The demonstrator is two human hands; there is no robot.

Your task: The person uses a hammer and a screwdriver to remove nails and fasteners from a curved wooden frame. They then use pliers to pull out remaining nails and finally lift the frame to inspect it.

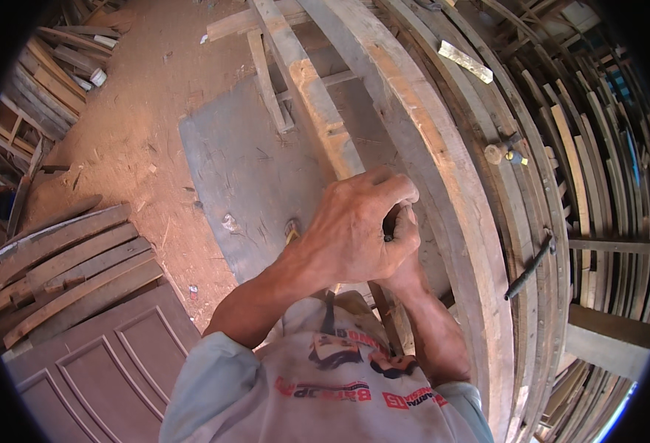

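My left hand (358,221) is held in front of my body with its fingers curled and the thumb close to the fingertips. A dark bit shows inside the curl, too small and shaded to name. Pressed up against it from behind is my right hand (400,275), mostly covered by the left, so its fingers are hidden. Just beyond the hands a long wooden beam (325,118) runs away from me, worn orange-brown along its upper face.
Long curved planks (443,140) lie at my right, bearing a hammer (504,152), a dark rod-like tool (529,267) and a pale wood offcut (465,61). A grey sheet (229,170) covers some floor. Stacked boards (81,258) and a brown panelled door (111,362) are at left.
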